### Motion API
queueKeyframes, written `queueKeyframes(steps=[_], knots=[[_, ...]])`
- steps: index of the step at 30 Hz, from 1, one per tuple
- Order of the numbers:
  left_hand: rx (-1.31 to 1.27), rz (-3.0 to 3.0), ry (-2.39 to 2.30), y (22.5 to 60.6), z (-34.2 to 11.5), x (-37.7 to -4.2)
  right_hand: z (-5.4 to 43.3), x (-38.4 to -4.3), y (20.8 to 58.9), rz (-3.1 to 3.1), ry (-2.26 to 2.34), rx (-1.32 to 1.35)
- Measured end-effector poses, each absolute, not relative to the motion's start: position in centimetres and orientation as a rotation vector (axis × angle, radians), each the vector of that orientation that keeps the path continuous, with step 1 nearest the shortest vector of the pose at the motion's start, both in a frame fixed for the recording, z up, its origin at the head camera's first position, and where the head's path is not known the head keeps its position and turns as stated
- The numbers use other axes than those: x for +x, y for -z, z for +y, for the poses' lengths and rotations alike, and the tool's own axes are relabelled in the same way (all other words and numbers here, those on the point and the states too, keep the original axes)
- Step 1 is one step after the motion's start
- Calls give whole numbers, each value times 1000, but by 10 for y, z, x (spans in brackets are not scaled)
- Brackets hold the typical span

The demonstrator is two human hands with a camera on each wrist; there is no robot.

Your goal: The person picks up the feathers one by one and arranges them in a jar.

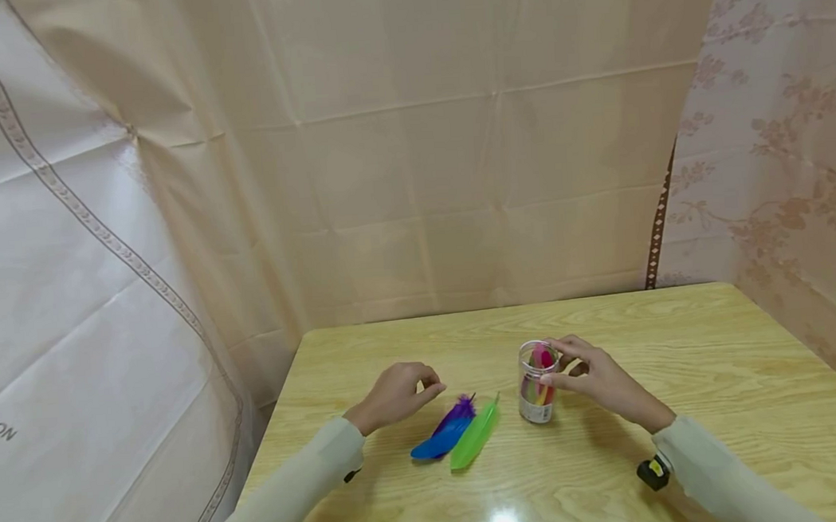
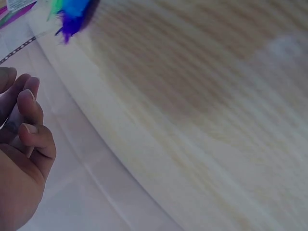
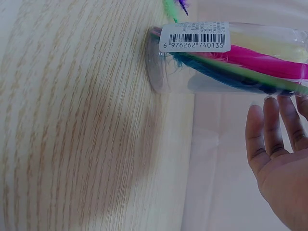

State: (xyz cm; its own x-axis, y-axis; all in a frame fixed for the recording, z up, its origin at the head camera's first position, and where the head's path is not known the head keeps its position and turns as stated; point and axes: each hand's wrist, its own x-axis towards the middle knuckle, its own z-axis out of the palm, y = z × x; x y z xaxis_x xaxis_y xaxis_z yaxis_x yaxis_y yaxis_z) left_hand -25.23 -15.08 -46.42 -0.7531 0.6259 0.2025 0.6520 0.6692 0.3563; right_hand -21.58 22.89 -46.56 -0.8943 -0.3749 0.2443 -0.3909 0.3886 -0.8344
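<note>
A clear jar (image 1: 536,410) with colourful feathers inside stands upright on the table. My right hand (image 1: 598,378) grips it near the rim, thumb at the front and fingers on the far side. In the right wrist view the jar (image 3: 192,77) shows a white barcode label (image 3: 195,37), with pink, green, blue and pale yellow feathers behind the plastic. Left of the jar lie a green feather (image 1: 475,437), a blue feather (image 1: 439,439) and a purple feather (image 1: 463,407). Just above and left of these hovers my left hand (image 1: 397,394), fingers loosely curled and holding nothing.
The light wooden table (image 1: 608,321) has its far edge against a beige curtain (image 1: 420,173). White cloth (image 1: 91,313) hangs on the left and a flowered cloth (image 1: 792,158) on the right. A bright reflection falls on the tabletop near the front.
</note>
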Motion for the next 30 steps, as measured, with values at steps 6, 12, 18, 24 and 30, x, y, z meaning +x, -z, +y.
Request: queueKeyframes(steps=[6,12,18,24,30], knots=[[-1057,-2851,639,470,-165,-244,230,-215,467,-2595,-1579,729],[-1033,-2873,618,475,-176,-237,230,-215,466,-2597,-1579,733],[-1012,-2937,624,482,-184,-231,229,-215,466,-2596,-1584,725],[-1036,-3010,618,489,-189,-224,229,-215,466,-2595,-1585,723],[-1053,-3113,612,491,-190,-218,229,-217,467,-2594,-1573,726]])
